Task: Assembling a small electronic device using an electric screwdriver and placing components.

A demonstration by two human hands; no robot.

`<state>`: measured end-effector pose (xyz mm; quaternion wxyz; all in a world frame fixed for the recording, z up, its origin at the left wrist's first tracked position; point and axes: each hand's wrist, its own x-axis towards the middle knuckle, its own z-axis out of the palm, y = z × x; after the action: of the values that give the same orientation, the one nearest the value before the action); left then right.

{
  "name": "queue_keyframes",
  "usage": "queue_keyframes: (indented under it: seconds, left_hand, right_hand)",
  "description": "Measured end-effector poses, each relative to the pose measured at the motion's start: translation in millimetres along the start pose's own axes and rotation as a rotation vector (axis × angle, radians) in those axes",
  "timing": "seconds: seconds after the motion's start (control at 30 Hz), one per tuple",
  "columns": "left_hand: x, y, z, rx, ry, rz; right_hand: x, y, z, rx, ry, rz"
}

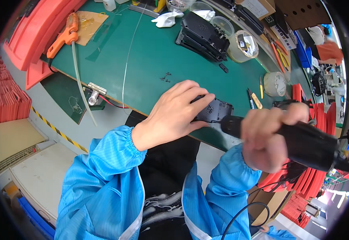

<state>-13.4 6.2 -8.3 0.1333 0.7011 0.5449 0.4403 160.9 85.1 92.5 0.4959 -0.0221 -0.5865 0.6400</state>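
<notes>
L hand [174, 110]: thumb + fingers clamped on blk part [214, 111].
R hand [266, 136]: wrapped round blk tool [312, 146], blurred.
Part: nr edge of green bench [102, 76], tool's nose [231, 126] at its R end; contact can't tell.
Slip risk: nose could skid if L grip loosens or R hand tilts; L hand's close.
Loose bits [166, 77]: beyond L hand; a stray sweep could scatter 'em.
Tub [235, 54]: pale + dark stuff in it, kind unclear.
Clear cup [229, 25]: by tub, small dark pcs in it.

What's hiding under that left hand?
Part of a black plastic piece. One end sticks out past the left hand; the rest is covered, so its shape there can't be seen.
</notes>
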Motion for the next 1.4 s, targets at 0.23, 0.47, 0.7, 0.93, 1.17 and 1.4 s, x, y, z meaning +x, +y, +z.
queue_keyframes:
  seconds: [0.23, 0.47, 0.7, 0.93, 1.17, 1.4]
  left_hand:
    - [1.3, 0.4, 1.1, 0.001, -0.018, 0.032]
    - [-5.4, -5.4, 2.6, 0.062, -0.015, 0.054]
    - [-2.9, -3.9, 1.0, 0.032, 0.014, 0.046]
    - [-4.3, -2.9, -13.9, -0.004, 0.285, -0.073]
    - [9.8, -6.3, -34.9, 0.292, 0.429, -0.254]
    - [5.6, -16.6, -28.4, 0.248, 0.385, -0.239]
  right_hand:
    - [50.4, 31.4, 32.7, -0.064, 0.179, -0.139]
    - [61.3, 96.7, 46.0, -0.173, 0.273, 0.009]
    - [63.7, 95.9, 41.0, 0.101, 0.322, -0.058]
    - [61.4, 81.2, 26.3, 0.079, 0.34, -0.075]
    - [62.2, 86.4, 31.8, 0.078, 0.32, -0.107]
    - [60.3, 80.5, 28.1, 0.135, 0.327, -0.025]
